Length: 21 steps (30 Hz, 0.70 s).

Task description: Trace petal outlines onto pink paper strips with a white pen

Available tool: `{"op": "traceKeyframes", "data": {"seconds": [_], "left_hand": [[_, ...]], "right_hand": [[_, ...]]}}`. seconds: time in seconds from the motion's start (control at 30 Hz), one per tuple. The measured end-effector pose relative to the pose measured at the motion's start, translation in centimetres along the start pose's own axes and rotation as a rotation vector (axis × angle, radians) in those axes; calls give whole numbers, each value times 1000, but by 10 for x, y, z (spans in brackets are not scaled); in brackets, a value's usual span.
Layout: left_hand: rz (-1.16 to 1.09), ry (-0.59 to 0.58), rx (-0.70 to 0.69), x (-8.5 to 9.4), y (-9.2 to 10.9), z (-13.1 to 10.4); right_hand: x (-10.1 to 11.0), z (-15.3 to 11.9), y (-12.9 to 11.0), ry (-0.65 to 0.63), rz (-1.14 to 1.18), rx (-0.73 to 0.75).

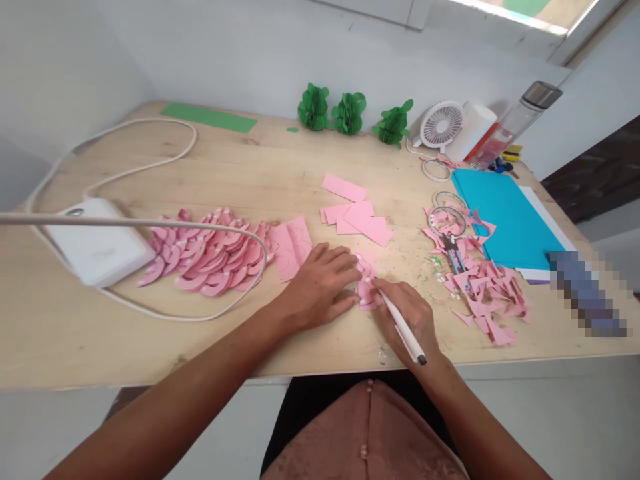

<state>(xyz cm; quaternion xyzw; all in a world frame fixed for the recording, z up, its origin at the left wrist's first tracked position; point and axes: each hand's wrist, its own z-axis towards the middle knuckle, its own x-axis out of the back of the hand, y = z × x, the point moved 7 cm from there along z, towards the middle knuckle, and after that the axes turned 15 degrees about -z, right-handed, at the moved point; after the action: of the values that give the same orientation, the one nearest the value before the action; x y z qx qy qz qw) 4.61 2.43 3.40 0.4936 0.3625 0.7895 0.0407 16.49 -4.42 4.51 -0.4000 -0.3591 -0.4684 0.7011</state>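
Observation:
My right hand (407, 313) grips a white pen (404, 328) with a dark end, its tip side hidden by my fingers at a small pink paper strip (367, 301). Curved drawn lines show on that strip. Resting palm-down, my left hand (325, 287) has its fingers stretched out to the strip's left edge. Left of this hand lie pink paper pieces (286, 250) with outlines drawn on them. A heap of curved pink cutouts (217, 257) spreads farther left. Beyond my hands are several blank pink paper rectangles (363, 217).
Pink scraps (493, 300), scissors (453, 253) and tape rolls (447, 220) lie right, beside blue sheets (505, 213). A white box-shaped device (97, 243) and looping cable (200, 227) occupy the left. Along the wall stand green paper shapes (350, 113), a fan (441, 125) and a bottle (517, 127).

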Motion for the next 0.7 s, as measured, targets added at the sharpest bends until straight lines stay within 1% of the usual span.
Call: {"op": "traceKeyframes", "data": {"seconds": [0.23,0.47,0.7], "left_hand": [[-8,15,-24,0,-1,0],[-10,13,-30,-1,-1,-1],[8,38,-15,-1,0,0]], "right_hand": [[2,0,0,60,12,23],[1,-1,0,52,12,25],[0,-2,1,42,17,16]]}}
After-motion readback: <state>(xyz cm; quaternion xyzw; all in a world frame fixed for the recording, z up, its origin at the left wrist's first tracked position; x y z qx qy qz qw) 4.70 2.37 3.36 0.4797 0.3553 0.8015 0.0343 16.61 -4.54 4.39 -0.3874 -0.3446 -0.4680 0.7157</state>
